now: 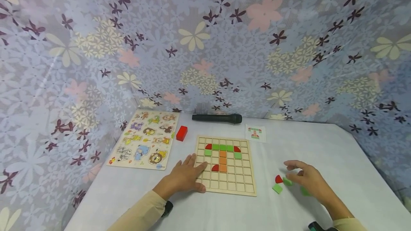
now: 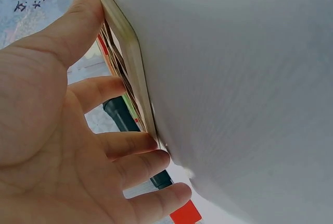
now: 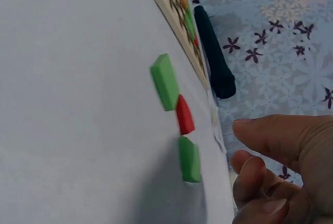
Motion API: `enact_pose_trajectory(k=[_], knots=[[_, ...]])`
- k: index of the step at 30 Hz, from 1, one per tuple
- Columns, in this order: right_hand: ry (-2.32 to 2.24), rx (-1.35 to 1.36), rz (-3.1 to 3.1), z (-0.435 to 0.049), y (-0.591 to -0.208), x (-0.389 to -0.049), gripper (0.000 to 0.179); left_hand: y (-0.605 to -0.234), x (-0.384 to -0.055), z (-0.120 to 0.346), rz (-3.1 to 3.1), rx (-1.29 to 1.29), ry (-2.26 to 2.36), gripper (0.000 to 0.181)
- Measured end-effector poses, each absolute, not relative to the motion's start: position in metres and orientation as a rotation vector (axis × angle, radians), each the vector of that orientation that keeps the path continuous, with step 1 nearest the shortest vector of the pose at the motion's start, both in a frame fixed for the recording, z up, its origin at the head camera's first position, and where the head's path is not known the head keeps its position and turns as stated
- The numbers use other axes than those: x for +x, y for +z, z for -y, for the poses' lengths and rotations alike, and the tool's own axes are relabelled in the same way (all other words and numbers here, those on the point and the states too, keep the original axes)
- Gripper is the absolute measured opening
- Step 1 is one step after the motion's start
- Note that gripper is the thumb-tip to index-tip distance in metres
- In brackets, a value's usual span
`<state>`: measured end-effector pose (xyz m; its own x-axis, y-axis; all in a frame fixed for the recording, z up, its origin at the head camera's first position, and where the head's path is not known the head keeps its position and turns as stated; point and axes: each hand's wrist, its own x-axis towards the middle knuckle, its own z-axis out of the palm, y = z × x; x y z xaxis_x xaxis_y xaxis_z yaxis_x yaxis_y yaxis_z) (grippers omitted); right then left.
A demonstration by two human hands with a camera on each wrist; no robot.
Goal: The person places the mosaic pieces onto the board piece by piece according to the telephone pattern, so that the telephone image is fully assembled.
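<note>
While left hand (image 1: pixel 186 175) rests on left edge of wooden board (image 1: pixel 230 179), head view shows board at centre, fingers spread; right hand (image 1: pixel 306 181) hovers by loose pieces right of board: red wedge (image 1: pixel 278 179), green square (image 1: pixel 277 188), green block (image 1: pixel 288 181). Left wrist view: thumb and fingers apart along board edge; light pressure should keep it steady. Right wrist view: thumb apart from bent fingers, nothing visible between; best lower fingertips, pinch one piece by opposite sides, avoid nudging neighbours.

Wooden grid board (image 1: pixel 230 178), smooth matt table cover (image 1: pixel 289 142)
</note>
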<state>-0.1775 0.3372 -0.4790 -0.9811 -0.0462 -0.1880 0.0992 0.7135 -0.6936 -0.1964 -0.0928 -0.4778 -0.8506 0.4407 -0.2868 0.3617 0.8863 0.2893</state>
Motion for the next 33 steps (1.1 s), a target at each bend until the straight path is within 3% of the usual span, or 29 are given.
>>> enact_pose_trajectory(k=[13, 20, 33], knots=[[-0.787, 0.002, -2.785, -0.323, -0.499, -0.183, 0.041, -0.478, -0.197, 0.092, -2.694, 0.597, 0.315, 0.092], [-0.813, -0.095, -2.819, -0.322, -0.499, -0.180, 0.048, -0.476, -0.196, 0.092, -2.697, 0.600, 0.329, 0.092], [-0.800, -0.108, -2.819, -0.315, -0.498, -0.183, 0.025, -0.475, -0.195, 0.093, -2.704, 0.609, 0.328, 0.091]])
